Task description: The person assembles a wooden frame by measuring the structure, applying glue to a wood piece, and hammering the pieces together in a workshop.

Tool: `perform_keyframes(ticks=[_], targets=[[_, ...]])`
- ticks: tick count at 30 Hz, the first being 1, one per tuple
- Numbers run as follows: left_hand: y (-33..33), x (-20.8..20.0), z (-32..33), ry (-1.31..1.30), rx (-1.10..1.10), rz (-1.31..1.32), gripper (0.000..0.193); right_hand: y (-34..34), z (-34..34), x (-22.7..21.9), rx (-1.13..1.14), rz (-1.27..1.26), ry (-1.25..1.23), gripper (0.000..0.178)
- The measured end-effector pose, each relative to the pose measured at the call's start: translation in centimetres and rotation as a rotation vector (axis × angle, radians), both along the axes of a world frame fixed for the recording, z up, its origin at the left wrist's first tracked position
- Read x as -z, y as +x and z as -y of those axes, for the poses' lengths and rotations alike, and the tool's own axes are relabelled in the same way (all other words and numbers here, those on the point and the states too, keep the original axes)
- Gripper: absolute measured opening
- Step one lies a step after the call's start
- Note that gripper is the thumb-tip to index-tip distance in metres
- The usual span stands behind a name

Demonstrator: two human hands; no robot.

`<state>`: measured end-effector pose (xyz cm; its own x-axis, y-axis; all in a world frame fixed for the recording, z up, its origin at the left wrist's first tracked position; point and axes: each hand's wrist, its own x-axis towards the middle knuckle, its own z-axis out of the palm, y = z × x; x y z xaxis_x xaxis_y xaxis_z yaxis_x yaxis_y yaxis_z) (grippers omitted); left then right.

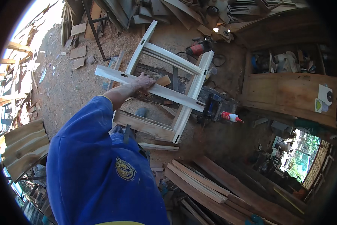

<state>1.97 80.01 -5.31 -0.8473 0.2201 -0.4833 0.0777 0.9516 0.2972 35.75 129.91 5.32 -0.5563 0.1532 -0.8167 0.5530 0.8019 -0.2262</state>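
Note:
My left hand (144, 82) rests on a pale, slotted wooden board (172, 94), its fingers curled over the edge. The board lies slantwise across a light wooden frame (194, 90) made of several joined pieces. One slot in the board shows to the left of my hand, another near its right end. A short block of wood (163, 80) sits just beside my fingers. My right hand is outside the picture. At the frame's right side is a dark tool with blue parts (213, 102), partly hidden, with a red and white bottle (230, 116) beside it.
A red power tool (198, 48) with a cord lies beyond the frame. Long planks (202, 187) are stacked at the lower right. A wooden cabinet (288, 93) stands to the right. Scraps of wood (78, 51) are scattered over the dusty ground at the left.

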Motion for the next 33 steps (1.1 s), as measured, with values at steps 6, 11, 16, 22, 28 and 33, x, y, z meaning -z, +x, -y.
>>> perform_keyframes(ticks=[6,11,16,22,28,33], targets=[[0.9,-0.7,-0.8,-0.057,-0.097,-0.122,0.086,-6.5,0.4,2.9,-0.153,0.037,-0.025,0.045],[3.3,-3.3,-2.7,0.021,-0.166,-0.430,0.088,-13.4,-3.1,6.4,-0.045,-0.057,-0.090,0.043],[8.6,-6.0,-6.8,0.272,-0.174,-0.479,0.077,-20.4,-6.7,10.6,-0.150,-0.178,-0.206,0.043],[17.4,-5.1,-13.9,0.227,-0.350,-0.255,0.053,-29.4,-9.6,15.7,-0.296,-0.062,-0.295,0.045],[26.0,-5.2,-24.3,0.083,-0.960,0.328,0.047,-40.2,-15.4,22.6,-0.590,-0.162,-0.257,0.042],[28.7,-5.9,-30.3,0.171,-1.171,0.595,0.043,-49.7,-17.3,23.3,-0.641,-0.361,-0.211,0.038]])
